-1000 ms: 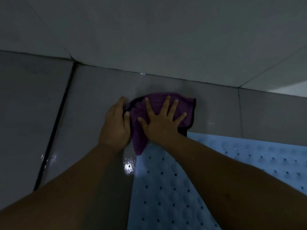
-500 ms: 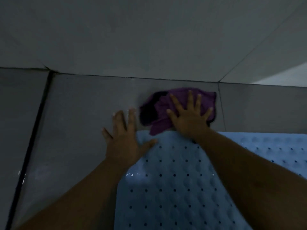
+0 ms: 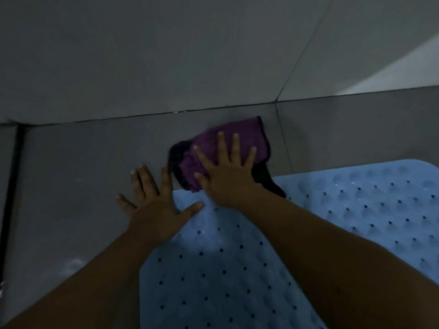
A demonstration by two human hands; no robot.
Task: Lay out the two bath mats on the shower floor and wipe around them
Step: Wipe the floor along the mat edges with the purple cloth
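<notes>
A light blue bath mat with rows of small holes lies flat on the grey tiled shower floor. A purple cloth is bunched on the floor just beyond the mat's far edge, near the wall. My right hand presses flat on the cloth with fingers spread. My left hand lies flat with spread fingers on the floor beside the mat, its thumb touching the mat's corner. Blue mat surface also shows to the right of my right forearm; whether it is a separate mat I cannot tell.
The grey tiled wall rises right behind the cloth. A dark grout line or gap runs along the floor at the far left. A pale patch shows on the wall at the upper right.
My right hand has slid the purple cloth to the right along the wall. My left hand let go of the cloth and now lies flat on the floor at the mat's corner.
</notes>
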